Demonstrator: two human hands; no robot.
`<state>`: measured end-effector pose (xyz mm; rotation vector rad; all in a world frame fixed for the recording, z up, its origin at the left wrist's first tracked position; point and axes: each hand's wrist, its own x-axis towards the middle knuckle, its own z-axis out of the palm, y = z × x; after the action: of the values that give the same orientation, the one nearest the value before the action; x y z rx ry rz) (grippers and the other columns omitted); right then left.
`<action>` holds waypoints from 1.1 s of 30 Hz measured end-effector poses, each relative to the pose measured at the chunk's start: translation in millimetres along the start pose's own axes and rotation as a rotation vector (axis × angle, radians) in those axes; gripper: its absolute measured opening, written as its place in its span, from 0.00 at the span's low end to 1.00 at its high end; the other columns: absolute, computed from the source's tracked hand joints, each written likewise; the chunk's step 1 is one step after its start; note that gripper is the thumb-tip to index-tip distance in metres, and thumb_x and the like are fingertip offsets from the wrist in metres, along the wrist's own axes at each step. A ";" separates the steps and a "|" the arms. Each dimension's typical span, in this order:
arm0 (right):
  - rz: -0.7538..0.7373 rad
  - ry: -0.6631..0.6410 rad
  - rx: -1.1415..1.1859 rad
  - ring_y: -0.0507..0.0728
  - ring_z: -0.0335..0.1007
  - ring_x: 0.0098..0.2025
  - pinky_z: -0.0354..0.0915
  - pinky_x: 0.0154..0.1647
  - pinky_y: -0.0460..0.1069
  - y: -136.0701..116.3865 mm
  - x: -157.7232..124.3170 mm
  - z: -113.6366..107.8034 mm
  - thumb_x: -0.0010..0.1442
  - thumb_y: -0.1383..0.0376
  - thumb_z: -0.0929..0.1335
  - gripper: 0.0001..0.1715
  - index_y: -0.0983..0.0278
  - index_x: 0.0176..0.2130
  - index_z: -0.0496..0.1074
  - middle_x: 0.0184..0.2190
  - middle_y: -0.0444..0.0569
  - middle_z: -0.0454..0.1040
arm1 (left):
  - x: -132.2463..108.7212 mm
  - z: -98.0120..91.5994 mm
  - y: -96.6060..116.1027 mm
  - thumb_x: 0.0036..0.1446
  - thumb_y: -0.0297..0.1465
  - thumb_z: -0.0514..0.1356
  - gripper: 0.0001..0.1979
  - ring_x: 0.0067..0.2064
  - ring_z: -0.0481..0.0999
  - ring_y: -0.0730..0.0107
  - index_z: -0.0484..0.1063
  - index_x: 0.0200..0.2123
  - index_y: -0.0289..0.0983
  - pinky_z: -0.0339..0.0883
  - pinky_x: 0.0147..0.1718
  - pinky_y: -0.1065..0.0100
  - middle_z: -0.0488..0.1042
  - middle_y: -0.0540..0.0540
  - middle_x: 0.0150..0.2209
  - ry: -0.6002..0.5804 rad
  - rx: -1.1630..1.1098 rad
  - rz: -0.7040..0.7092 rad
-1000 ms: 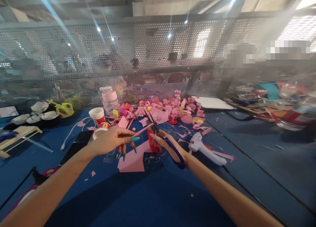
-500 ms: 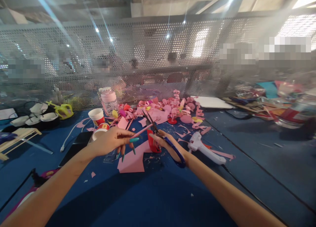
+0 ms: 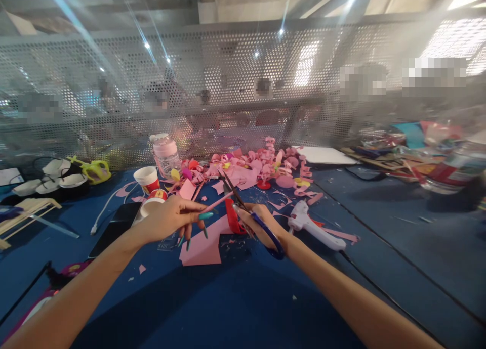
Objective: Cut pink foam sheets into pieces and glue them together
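Between thumb and fingers, my left hand (image 3: 172, 218) pinches a thin pink strip (image 3: 217, 202) that slants up to the right. My right hand (image 3: 261, 222) is wrapped round the dark blue handles of a pair of scissors (image 3: 270, 233). The parted blades point up and to the left, beside the far end of the strip. Under the hands lie a pink paper sheet (image 3: 201, 249) and a red object (image 3: 232, 216), partly hidden by the right hand. A heap of pink paper pieces (image 3: 246, 172) lies beyond them.
A white glue gun (image 3: 315, 230) with a black cable lies right of my right hand. Paper cups (image 3: 147, 178), a clear bottle (image 3: 166, 156) and a black phone-like slab (image 3: 112, 230) are at left. A perforated metal screen (image 3: 228, 86) rises behind.
The whole view has shifted very slightly. Both hands hold the same things in nearly the same places, and the scissors remain parted.
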<state>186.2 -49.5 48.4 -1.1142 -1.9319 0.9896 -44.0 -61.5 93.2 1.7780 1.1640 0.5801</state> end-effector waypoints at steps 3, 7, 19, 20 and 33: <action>0.020 0.000 -0.021 0.49 0.57 0.15 0.55 0.18 0.45 -1.1 0.3 0.2 0.57 0.54 0.60 0.22 0.63 0.18 0.58 0.11 0.40 0.60 | 0.2 1.2 0.8 0.52 0.33 0.58 0.14 0.17 0.71 0.76 0.74 0.43 0.38 0.60 0.15 0.76 0.77 0.45 0.27 0.009 -0.012 -0.014; 0.077 -0.006 -0.015 0.48 0.56 0.13 0.54 0.15 0.44 -2.3 1.3 -1.4 0.57 0.54 0.60 0.22 0.63 0.18 0.59 0.10 0.39 0.59 | 4.3 2.8 -8.1 0.52 0.34 0.58 0.16 0.18 0.72 0.75 0.72 0.45 0.39 0.61 0.16 0.76 0.77 0.45 0.29 -0.008 -0.062 0.006; 0.324 0.117 0.047 0.46 0.48 0.08 0.49 0.10 0.44 6.8 5.4 -0.6 0.56 0.47 0.57 0.30 0.61 0.13 0.52 0.06 0.38 0.52 | 23.4 7.0 -16.2 0.48 0.35 0.62 0.16 0.17 0.70 0.79 0.74 0.41 0.36 0.54 0.13 0.78 0.76 0.47 0.27 -0.093 -0.288 -0.082; 0.334 0.128 0.053 0.47 0.48 0.09 0.49 0.10 0.44 10.3 6.9 -0.3 0.56 0.47 0.57 0.30 0.62 0.13 0.52 0.06 0.37 0.51 | 24.4 6.5 -16.9 0.48 0.35 0.63 0.16 0.17 0.70 0.79 0.74 0.40 0.35 0.53 0.13 0.78 0.76 0.47 0.27 -0.090 -0.295 -0.090; 0.426 0.183 -0.672 0.60 0.72 0.32 0.60 0.28 0.46 20.0 13.9 -13.8 0.51 0.60 0.65 0.14 0.69 0.23 0.71 0.24 0.59 0.74 | 27.6 10.3 -28.5 0.46 0.33 0.65 0.19 0.29 0.78 0.64 0.72 0.43 0.34 0.71 0.29 0.66 0.77 0.41 0.34 -0.090 -0.528 -0.102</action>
<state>199.8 -26.4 40.3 -1.9789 -1.9612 0.3984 -37.1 -37.2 60.9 1.2742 0.9266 0.6674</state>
